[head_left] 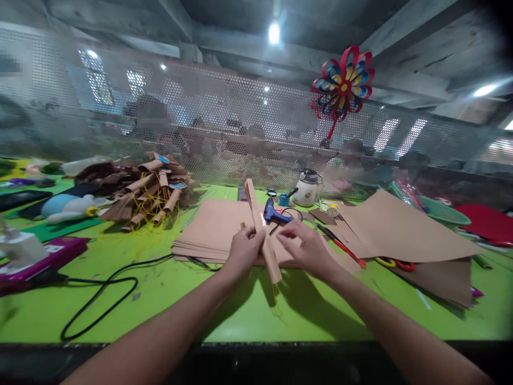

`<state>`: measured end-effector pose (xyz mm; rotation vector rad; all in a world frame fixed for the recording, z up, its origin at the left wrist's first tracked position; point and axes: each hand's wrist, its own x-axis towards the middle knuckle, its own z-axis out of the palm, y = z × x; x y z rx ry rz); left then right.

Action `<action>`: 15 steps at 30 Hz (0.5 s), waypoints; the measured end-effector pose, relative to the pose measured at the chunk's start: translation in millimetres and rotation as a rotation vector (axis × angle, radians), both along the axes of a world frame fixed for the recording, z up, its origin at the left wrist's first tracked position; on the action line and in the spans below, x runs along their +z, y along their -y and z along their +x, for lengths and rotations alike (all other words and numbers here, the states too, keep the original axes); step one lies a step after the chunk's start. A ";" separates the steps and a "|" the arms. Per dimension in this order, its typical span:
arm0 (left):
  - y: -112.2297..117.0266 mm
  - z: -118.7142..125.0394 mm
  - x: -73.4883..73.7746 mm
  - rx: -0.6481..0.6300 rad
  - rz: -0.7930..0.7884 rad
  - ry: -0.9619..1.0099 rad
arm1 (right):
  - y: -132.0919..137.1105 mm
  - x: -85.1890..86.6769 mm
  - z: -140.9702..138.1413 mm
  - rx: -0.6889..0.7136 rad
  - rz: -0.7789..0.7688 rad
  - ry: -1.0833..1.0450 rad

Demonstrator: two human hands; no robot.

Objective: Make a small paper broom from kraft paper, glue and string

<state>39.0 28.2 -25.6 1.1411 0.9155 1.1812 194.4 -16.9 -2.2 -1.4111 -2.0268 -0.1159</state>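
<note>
My left hand point(243, 250) is closed on a rolled brown paper tube point(273, 263), which tilts over the front of a paper stack. A shiny patch shows on its upper part, and thin yellow strands hang from its lower end. Just right of the tube is my right hand point(305, 247), thumb and forefinger brought together. Whatever lies between those fingertips is too small to make out. The stack of brown paper sheets point(212, 222) lies beneath both hands. Beyond them rests a blue glue gun point(274, 213) with a dark cord.
At left are a pile of brown paper rolls with yellow strands point(160, 187), a purple power strip point(48, 262) and a looped black cable point(116, 275). A white jug point(306, 188) stands behind. Large brown sheets point(404, 227) cover red-handled scissors point(404, 265) at right. A perforated screen point(224, 117) bounds the back.
</note>
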 end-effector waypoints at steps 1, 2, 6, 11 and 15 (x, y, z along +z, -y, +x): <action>0.9 1.5 -1.0 0.016 0.014 -0.005 | 15.2 -1.3 -8.9 0.037 0.029 -0.002; 2.2 3.1 -1.8 0.031 0.027 -0.010 | 27.8 -3.3 -17.6 0.021 0.062 0.035; 9.5 9.4 -2.4 0.081 0.055 -0.013 | 51.0 -10.5 -44.3 -0.178 0.064 0.275; 21.4 12.2 6.8 0.096 0.035 0.061 | 51.8 -9.9 -52.5 -0.321 0.129 0.357; 42.3 11.3 14.8 0.072 -0.017 0.159 | 61.4 -8.7 -43.7 -0.295 0.165 0.398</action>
